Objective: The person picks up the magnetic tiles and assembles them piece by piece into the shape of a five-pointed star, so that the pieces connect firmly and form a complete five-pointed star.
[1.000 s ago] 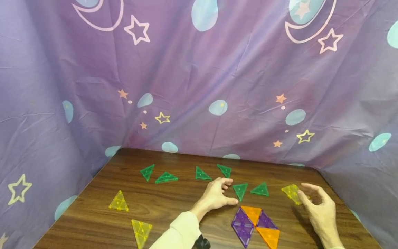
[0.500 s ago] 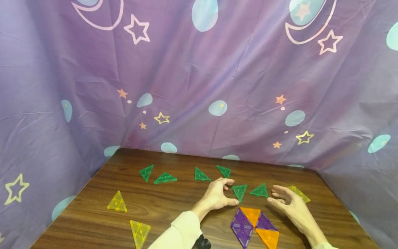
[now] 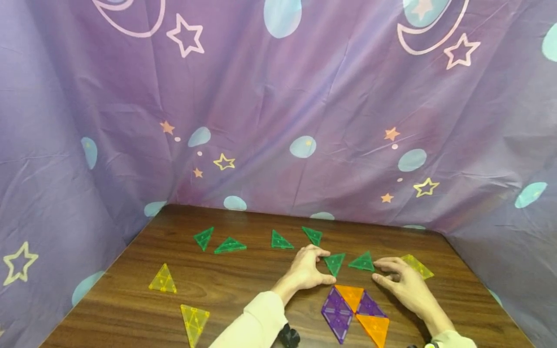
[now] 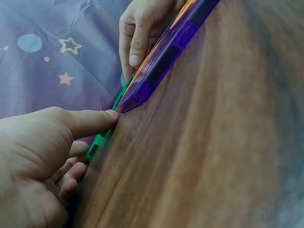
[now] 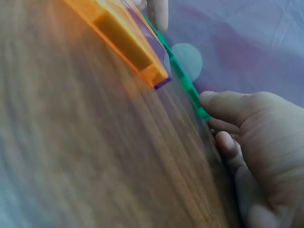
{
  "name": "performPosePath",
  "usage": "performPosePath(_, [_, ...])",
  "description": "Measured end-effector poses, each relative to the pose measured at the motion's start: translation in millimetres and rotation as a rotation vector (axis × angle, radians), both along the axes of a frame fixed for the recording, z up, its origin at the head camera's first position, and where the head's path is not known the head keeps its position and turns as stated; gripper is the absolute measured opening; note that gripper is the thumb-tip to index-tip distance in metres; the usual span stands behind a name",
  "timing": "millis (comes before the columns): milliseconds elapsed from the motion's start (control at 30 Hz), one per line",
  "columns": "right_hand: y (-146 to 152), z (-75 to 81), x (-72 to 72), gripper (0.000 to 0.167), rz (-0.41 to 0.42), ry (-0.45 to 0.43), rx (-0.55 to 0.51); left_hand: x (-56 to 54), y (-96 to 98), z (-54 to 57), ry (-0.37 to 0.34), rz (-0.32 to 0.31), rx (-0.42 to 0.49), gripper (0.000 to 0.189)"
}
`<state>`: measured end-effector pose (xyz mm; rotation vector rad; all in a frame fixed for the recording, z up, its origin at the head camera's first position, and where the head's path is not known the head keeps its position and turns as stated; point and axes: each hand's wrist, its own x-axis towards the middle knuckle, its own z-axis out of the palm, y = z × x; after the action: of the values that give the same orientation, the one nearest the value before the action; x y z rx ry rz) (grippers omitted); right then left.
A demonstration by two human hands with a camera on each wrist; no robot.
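Note:
My left hand point(image 3: 306, 267) rests at a small green triangular magnetic tile point(image 3: 334, 263), with index finger and thumb at its two left corners. To the right, a second green triangle tile point(image 3: 362, 262) lies flat. Fingertips and thumb of my right hand point(image 3: 401, 281) are spread at its right corner. In the right wrist view, the right thumb point(image 5: 223, 104) is right at the end of a green tile edge point(image 5: 190, 88). Just below sits a joined group with purple tiles point(image 3: 337, 314) and orange tiles point(image 3: 373, 328).
Several more green triangles, among them one tile point(image 3: 282, 240), lie toward the back of the wooden table point(image 3: 235, 285). Yellow triangle tiles point(image 3: 194, 323) lie at the left, and a yellow tile point(image 3: 417, 267) is partly behind my right hand. A patterned purple cloth point(image 3: 243, 121) hangs around the table.
My right hand has moved left, away from the yellow tile, to the right-hand green triangle. The yellow tile sits slightly farther right than before. My left hand has stayed at its green triangle.

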<state>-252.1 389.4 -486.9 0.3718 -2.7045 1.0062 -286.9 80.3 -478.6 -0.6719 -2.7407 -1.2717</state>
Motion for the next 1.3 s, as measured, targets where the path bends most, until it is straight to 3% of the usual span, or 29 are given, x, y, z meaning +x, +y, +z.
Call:
performPosePath(200, [-2.4, -0.8, -0.5, 0.046, 0.021, 0.044, 0.045, 0.9, -1.1, -0.4, 0.029, -0.004, 0.000, 0.066])
performPosePath(333, [-1.3, -1.3, -0.2, 0.042, 0.005, 0.024, 0.072, 1.3, -0.5, 0.0, 0.043, -0.013, -0.013, 0.061])
performPosePath(533, [-1.5, -1.3, 1.9, 0.050, -0.041, -0.027, 0.039, 0.4, 0.2, -1.4, 0.044, -0.021, -0.016, 0.055])
performPosePath(833, [-9.6, 1.9, -2.0, 0.061, -0.023, -0.048, 0.025, 3.6, 2.3, 3.4, 0.005, 0.027, -0.002, 0.060])
performPosePath(1033, [-15.9, 5.2, -3.7, 0.081, -0.047, -0.083, 0.105, 3.3, 7.0, 6.2, -0.003, 0.055, -0.013, 0.072])
performPosePath(1300, [-20.7, 6.7, -3.7, 0.077, -0.062, -0.121, 0.138, 5.7, 10.4, 9.2, 0.012, 0.089, -0.069, 0.067])
